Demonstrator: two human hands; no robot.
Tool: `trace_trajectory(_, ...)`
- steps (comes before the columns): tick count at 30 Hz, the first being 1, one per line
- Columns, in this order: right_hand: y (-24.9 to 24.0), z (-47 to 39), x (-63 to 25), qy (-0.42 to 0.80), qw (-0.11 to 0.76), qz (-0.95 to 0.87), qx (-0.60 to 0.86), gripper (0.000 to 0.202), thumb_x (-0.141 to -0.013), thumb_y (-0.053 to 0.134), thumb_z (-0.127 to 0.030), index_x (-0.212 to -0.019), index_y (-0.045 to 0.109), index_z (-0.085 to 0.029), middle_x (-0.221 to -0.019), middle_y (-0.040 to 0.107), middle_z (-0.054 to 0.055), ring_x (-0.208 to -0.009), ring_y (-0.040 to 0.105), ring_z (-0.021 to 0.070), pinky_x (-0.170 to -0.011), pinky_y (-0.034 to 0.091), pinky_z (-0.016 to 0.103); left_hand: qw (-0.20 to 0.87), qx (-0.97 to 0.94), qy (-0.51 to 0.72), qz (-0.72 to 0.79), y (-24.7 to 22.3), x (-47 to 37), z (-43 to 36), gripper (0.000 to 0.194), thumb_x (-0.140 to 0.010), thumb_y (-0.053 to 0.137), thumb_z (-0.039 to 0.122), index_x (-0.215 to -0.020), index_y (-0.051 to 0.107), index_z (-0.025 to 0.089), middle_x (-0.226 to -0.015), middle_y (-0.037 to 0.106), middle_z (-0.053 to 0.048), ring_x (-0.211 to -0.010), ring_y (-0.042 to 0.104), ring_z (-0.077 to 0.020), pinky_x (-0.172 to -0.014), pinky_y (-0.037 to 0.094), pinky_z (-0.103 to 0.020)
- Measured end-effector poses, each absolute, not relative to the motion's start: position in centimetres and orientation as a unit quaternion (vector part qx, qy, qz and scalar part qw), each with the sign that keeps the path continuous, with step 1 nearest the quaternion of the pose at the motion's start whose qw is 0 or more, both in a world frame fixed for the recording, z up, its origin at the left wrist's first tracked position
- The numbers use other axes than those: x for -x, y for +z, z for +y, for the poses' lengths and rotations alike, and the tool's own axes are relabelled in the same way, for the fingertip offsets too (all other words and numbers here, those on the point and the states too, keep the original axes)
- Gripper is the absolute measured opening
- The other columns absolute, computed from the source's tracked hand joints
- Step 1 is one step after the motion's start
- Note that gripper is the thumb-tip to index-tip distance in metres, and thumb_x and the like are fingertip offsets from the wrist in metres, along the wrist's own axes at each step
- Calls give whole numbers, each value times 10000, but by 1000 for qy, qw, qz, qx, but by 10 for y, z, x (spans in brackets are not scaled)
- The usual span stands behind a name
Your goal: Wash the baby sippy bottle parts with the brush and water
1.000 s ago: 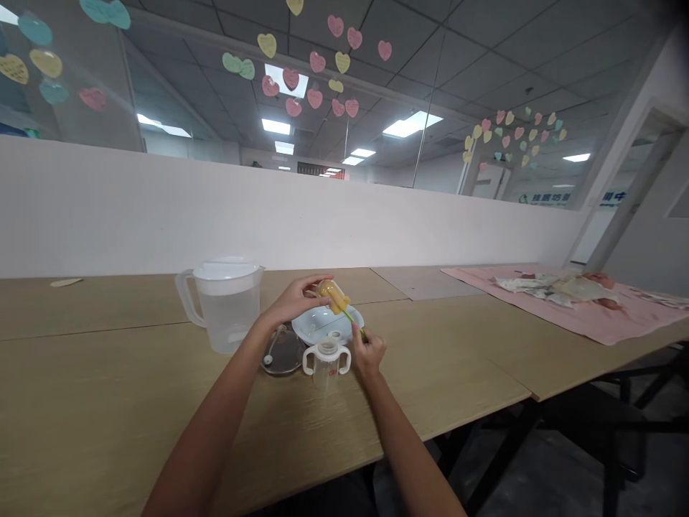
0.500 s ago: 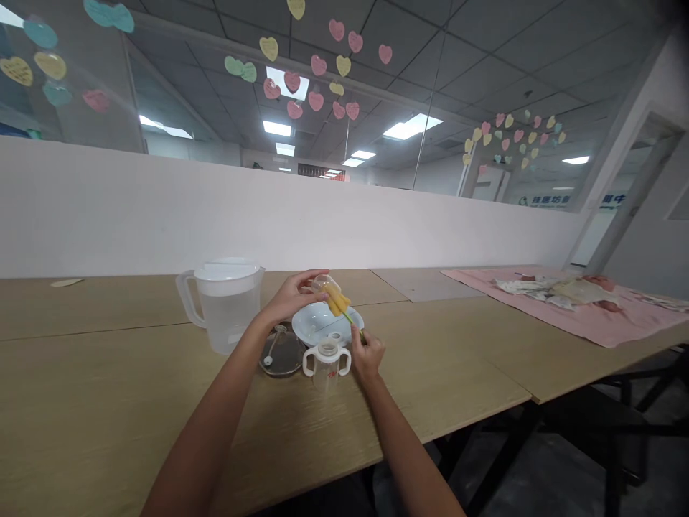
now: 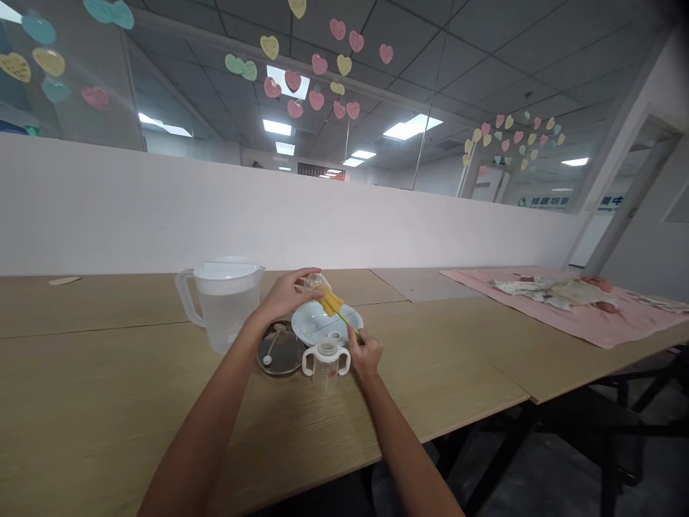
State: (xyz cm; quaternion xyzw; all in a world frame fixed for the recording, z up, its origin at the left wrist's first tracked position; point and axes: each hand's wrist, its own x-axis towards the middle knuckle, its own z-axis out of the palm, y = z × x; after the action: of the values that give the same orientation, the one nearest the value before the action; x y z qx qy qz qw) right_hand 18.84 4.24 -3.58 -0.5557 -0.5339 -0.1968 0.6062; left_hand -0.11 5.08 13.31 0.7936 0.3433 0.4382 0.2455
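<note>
My left hand point(image 3: 293, 293) is closed around a clear dome-shaped cap point(image 3: 316, 282), tilted with its opening toward the right. In my right hand point(image 3: 364, 352) is the thin green handle of a bottle brush, whose yellow sponge head point(image 3: 331, 301) sits at the mouth of the cap, partly inside. Both are held above a white bowl point(image 3: 352, 318). Just in front of the bowl stands a clear baby bottle point(image 3: 326, 370) with two white handles and an uncovered neck. A small pale ring-like part point(image 3: 334, 336) shows behind the bottle's neck.
A lidded plastic pitcher point(image 3: 226, 309) of clear liquid stands left of the bowl. Beside it lies a dark round tray point(image 3: 291, 355) with a straw piece point(image 3: 274, 343) on it. Far right, a doll-like figure point(image 3: 578, 294) lies on a pink cloth point(image 3: 586, 327). A white wall point(image 3: 349, 230) backs the table.
The cap and the brush head have shifted slightly left and down, and the cap's tilt has changed a little. Both hands keep their hold.
</note>
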Motion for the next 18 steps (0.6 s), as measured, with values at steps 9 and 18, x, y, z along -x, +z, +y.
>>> trace_trajectory(9, -37, 43, -190, -191, 619, -536, 542, 593, -915, 321, -515, -473, 477, -153, -423, 412, -14, -439, 283, 70, -476, 231, 213, 322, -811, 408, 268, 148, 3, 29, 542, -701, 675, 373, -1200, 545, 206, -1170, 603, -59, -1007, 577, -203, -877, 471, -328)
trace_trajectory(18, -36, 44, -191, -215, 598, -519, 572, 613, -913, 308, -538, -478, 512, -156, -422, 464, 9, -420, 324, 77, -473, 239, 219, -47, -790, 353, 499, 133, 21, 57, 440, -734, 586, 227, -1171, 572, 186, -1191, 545, -94, -1088, 535, -240, -957, 415, -347)
